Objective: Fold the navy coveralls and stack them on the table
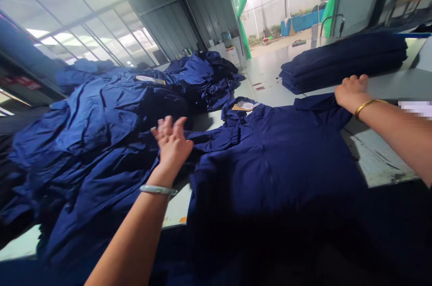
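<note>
**Garment workshop in a shed with corrugated metal walls**
Heaped navy work garments (84, 142) cover the long work table (378, 155); a folded stack (342, 61) lies on it; a corrugated wall (168, 11) stands beyond it.

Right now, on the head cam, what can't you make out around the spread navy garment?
Head view:
- Collar label: too small to read.
- Lower part of the navy garment: in dark shadow, cut off by the bottom edge.
- Pixelated patch at right edge: blurred, unreadable.
</note>
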`<state>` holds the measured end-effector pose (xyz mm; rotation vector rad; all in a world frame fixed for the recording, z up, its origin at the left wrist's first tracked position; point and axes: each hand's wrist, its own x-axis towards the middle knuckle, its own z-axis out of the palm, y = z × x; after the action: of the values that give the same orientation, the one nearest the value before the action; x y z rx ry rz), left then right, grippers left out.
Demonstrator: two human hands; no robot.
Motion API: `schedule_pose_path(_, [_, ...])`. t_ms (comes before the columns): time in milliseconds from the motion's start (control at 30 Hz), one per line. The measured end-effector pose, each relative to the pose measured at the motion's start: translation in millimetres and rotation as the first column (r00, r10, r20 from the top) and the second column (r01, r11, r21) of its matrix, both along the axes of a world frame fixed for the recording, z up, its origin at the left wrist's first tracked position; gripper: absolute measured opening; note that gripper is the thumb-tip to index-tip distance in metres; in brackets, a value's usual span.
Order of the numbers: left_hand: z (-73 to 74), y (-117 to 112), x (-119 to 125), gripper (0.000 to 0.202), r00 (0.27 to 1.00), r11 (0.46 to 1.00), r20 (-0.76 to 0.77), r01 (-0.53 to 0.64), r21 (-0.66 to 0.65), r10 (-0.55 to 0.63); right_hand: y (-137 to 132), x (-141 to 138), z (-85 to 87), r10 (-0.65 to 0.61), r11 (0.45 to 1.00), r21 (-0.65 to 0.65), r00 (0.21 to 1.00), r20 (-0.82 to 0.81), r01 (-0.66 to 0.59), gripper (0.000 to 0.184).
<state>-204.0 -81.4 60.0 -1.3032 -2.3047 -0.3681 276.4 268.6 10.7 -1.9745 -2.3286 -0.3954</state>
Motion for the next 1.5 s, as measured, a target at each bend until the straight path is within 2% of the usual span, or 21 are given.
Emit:
schedule_pose_path(67, [-13.5,26.2,24.4,0.057,0.963,0.951,0.013,0.266,-0.16,-0.268,-5.1,-34.3,6.1,0.086,0.996,-0.016,0.996,-0.027,-0.086,0.042])
schedule_pose_path(133, [-26.7,62.1,46.7,0.052,0.918,0.876,0.14,0.395,-0.277,-0.37,-18.8,-80.6,7.9,0.319,0.945,-0.03,0.941,-0.112,-0.324,0.043])
schedule_pose_path(200, [-39.4,103.4,64.0,0.054,0.895,0.826,0.235,0.442,-0.349,-0.38,-35.4,-133.0,5.3,0.487,0.851,-0.102,0.847,-0.212,-0.515,0.048])
schedule_pose_path(300, [-55.3,161.8,76.6,0.051,0.886,0.798,0.27,0.459,-0.391,-0.378,-48.7,-206.3,-2.1,0.576,0.762,-0.136,0.758,-0.305,-0.633,0.047])
schedule_pose_path(400, [-67.6,201.2,73.1,0.048,0.891,0.799,0.285,0.447,-0.403,-0.354,-38.2,-258.3,-8.7,0.577,0.728,-0.175,0.731,-0.365,-0.663,0.037])
schedule_pose_path(500, [-81.3,218.4,60.9,0.046,0.883,0.802,0.311,0.456,-0.385,-0.353,-13.5,-287.7,-17.3,0.521,0.736,-0.232,0.751,-0.405,-0.636,0.027])
schedule_pose_path(600, [-97.9,221.1,48.3,0.05,0.861,0.805,0.352,0.483,-0.343,-0.367,10.3,-302.8,-31.8,0.455,0.758,-0.254,0.766,-0.453,-0.601,0.036])
schedule_pose_path(700, [-112.7,220.3,39.4,0.055,0.838,0.816,0.394,0.502,-0.287,-0.377,26.0,-310.4,-50.0,0.402,0.775,-0.245,0.754,-0.52,-0.582,0.029])
schedule_pose_path(867, [-122.4,223.3,31.3,0.053,0.806,0.836,0.452,0.51,-0.204,-0.381,38.7,-313.9,-72.9,0.326,0.783,-0.212,0.676,-0.661,-0.585,0.034])
schedule_pose_path(1000, [-120.8,225.5,29.4,0.054,0.8,0.868,0.487,0.473,-0.151,-0.351,43.7,-308.9,-76.7,0.346,0.696,-0.156,0.517,-0.783,-0.701,0.025])
schedule_pose_path(1100, [-118.3,224.8,29.9,0.068,0.8,0.889,0.504,0.441,-0.125,-0.326,44.7,-302.2,-75.5,0.347,0.618,-0.088,0.371,-0.861,-0.781,0.031])
schedule_pose_path(1167, [-117.0,223.6,30.1,0.074,0.784,0.882,0.52,0.458,-0.113,-0.34,44.6,-298.0,-75.1,0.33,0.577,-0.065,0.305,-0.893,-0.814,0.031])
schedule_pose_path(1233, [-116.2,222.2,29.9,0.066,0.765,0.869,0.533,0.484,-0.104,-0.362,44.4,-295.6,-75.6,0.306,0.547,-0.069,0.276,-0.911,-0.834,0.023])
schedule_pose_path(1333, [-116.4,220.7,29.0,0.05,0.757,0.862,0.539,0.496,-0.106,-0.37,44.6,-296.0,-76.7,0.279,0.528,-0.1,0.283,-0.918,-0.843,0.014])
schedule_pose_path(1500, [-118.4,221.0,27.6,0.044,0.755,0.858,0.546,0.5,-0.118,-0.365,45.4,-296.8,-74.1,0.248,0.516,-0.144,0.309,-0.918,-0.844,0.017])
